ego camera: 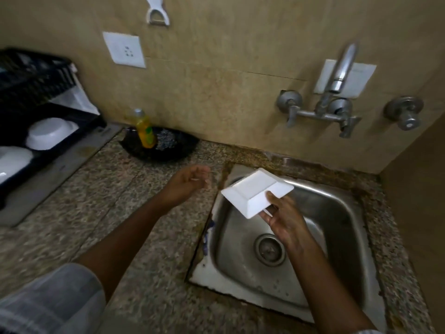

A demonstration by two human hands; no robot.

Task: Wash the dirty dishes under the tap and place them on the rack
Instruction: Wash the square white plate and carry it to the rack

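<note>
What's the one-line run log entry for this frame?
right hand: holds square white dish over sink | left hand: free | tap: dry | rack: two white bowls

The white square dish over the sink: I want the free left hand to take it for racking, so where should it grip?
Probably the bare near-left rim of the white square dish, coming from the left. It is held upside down and tilted, the right hand pinches its right edge, and the left hand hovers open just beside it.
</note>
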